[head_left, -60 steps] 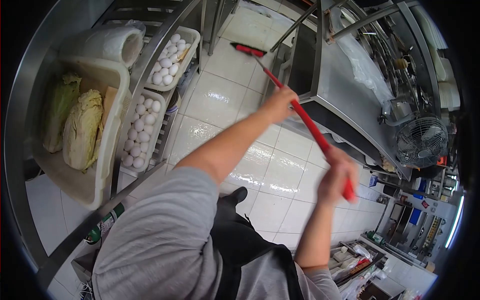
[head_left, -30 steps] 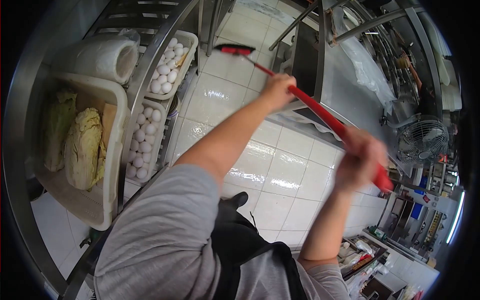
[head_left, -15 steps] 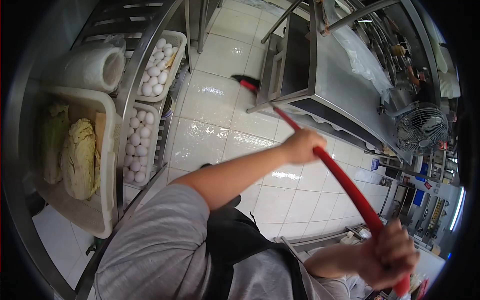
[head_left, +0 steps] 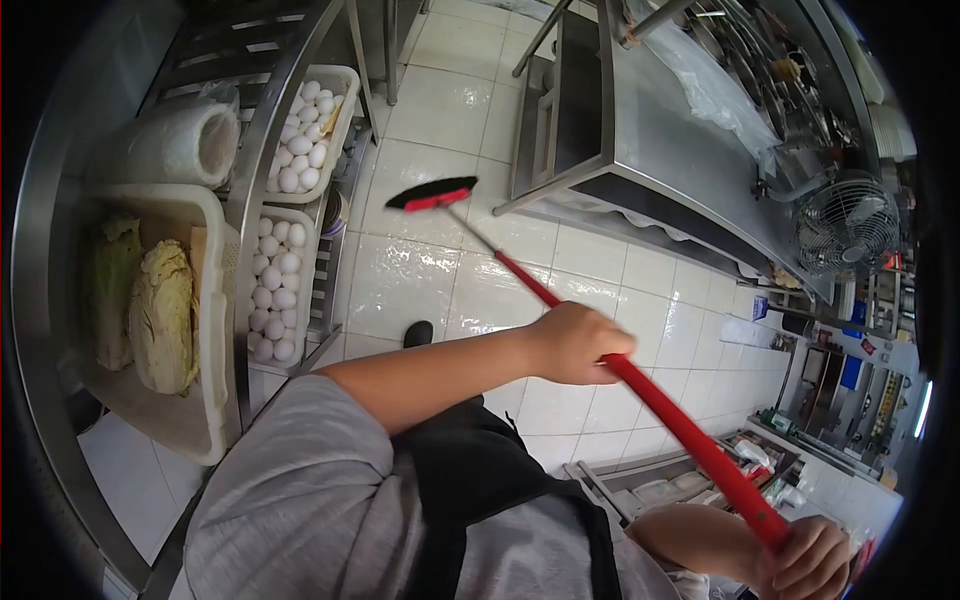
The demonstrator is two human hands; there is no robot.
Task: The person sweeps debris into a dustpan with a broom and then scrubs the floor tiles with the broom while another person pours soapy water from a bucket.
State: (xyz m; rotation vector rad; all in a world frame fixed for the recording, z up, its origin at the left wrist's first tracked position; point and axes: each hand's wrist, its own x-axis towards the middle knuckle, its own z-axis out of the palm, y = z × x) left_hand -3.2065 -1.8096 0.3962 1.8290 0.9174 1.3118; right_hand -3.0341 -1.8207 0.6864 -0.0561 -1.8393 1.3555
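My left hand (head_left: 580, 345) is closed around the middle of a red pole (head_left: 680, 425). Near the pole's lower right end in the picture, my right hand (head_left: 812, 558) is wrapped round it too. The pole runs up and left across the view to a thin metal section. At its far end, a black and red broom-like head (head_left: 435, 195) is over the shiny white tiled floor (head_left: 400, 275), between the left shelf and the steel table. Contact with the tiles is hard to judge.
The metal rack (head_left: 262, 150) on the left holds crates of white eggs (head_left: 283, 299), a crate with cabbages (head_left: 165, 315) and a plastic-wrapped roll (head_left: 215, 145). A steel table (head_left: 665, 150) with a fan (head_left: 847, 225) stands at the right. A dark shoe (head_left: 418, 334) shows below.
The broom head has swung left, away from the steel table, and shows more fully. Both hands are lower in the picture, still on the pole. A shoe shows more clearly.
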